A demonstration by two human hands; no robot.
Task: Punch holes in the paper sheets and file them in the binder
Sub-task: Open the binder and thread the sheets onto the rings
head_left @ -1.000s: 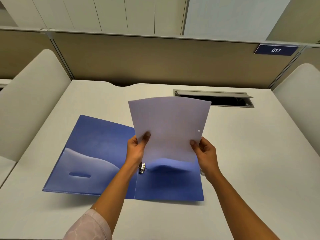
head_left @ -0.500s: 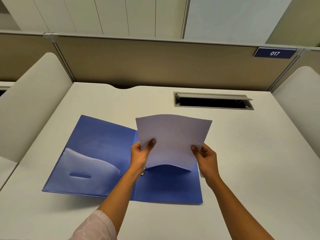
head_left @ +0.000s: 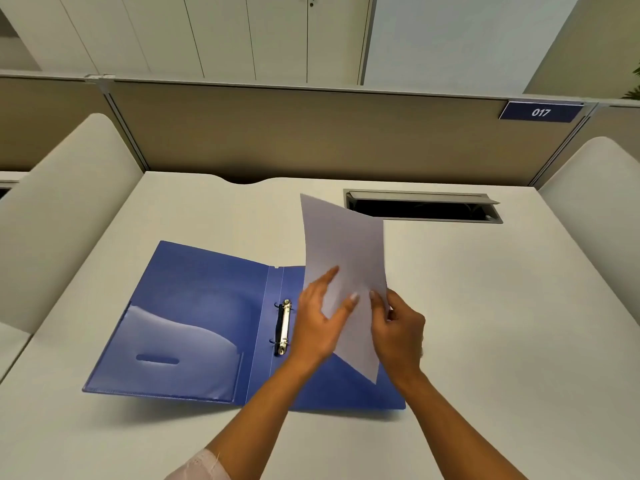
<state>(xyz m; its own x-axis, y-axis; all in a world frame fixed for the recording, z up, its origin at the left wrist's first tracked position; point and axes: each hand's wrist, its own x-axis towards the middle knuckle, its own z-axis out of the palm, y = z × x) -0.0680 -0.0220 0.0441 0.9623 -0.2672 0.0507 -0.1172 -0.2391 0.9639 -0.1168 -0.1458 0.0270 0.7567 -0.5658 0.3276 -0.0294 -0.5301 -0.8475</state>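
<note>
A blue binder (head_left: 194,306) lies open on the white desk, with its metal ring mechanism (head_left: 284,327) showing along the spine. Over the binder's right half, a white paper sheet (head_left: 346,251) stands nearly upright and turned edge-on toward me. My right hand (head_left: 398,330) pinches the sheet's right edge low down. My left hand (head_left: 320,323) lies against the sheet's left face with fingers straight, just right of the rings. The sheet and hands hide most of the binder's right cover.
A clear pocket (head_left: 183,355) covers the binder's left inner cover. An open cable slot (head_left: 422,209) sits in the desk at the back right. Padded dividers (head_left: 59,202) flank the desk, and a partition panel (head_left: 311,133) with a "017" sign (head_left: 540,112) closes the back.
The sheet was held flat-on by both hands at its bottom corners; it has turned edge-on and moved right. My left hand let go of its corner and now lies flat against the sheet, uncovering the rings.
</note>
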